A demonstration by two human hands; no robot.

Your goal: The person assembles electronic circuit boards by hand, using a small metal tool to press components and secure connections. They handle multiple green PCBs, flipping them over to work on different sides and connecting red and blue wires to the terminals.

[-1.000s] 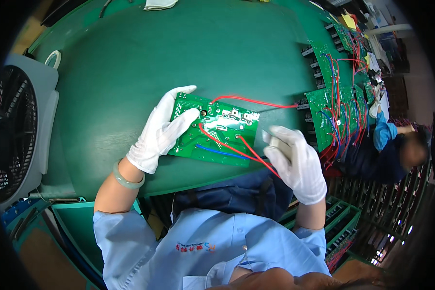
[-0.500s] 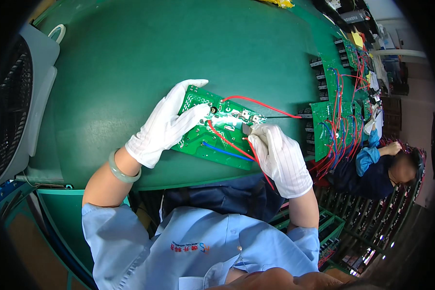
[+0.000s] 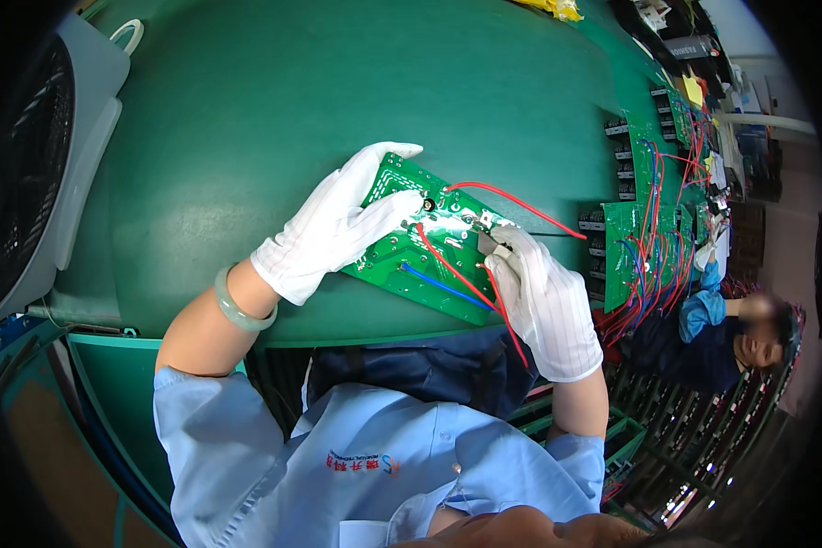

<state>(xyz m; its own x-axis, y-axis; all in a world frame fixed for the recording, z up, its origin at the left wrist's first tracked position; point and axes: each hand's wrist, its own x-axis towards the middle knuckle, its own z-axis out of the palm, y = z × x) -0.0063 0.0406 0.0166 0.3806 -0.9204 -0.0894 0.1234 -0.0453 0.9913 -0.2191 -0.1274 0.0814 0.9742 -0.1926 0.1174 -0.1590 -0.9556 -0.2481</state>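
A green circuit board is tilted over the green table, solder side up. My white-gloved left hand grips its left edge, thumb on top near a round black part and fingers beneath. At the right side of the board, my gloved right hand is closed in a pinch on a small flat grey piece, mostly hidden by the fingers, so its kind is unclear. A long red wire runs off to the right. Another red wire and a blue wire cross the board toward my right hand.
More circuit boards with black parts and red and blue wires line the table's right side. A grey fan-like housing stands at the left. Beyond the boards, a co-worker in dark clothing with blue sleeves sits at the right.
The board and both hands appear shifted slightly right in the view, as does the whole table. My right fingers now cover more of the small grey piece.
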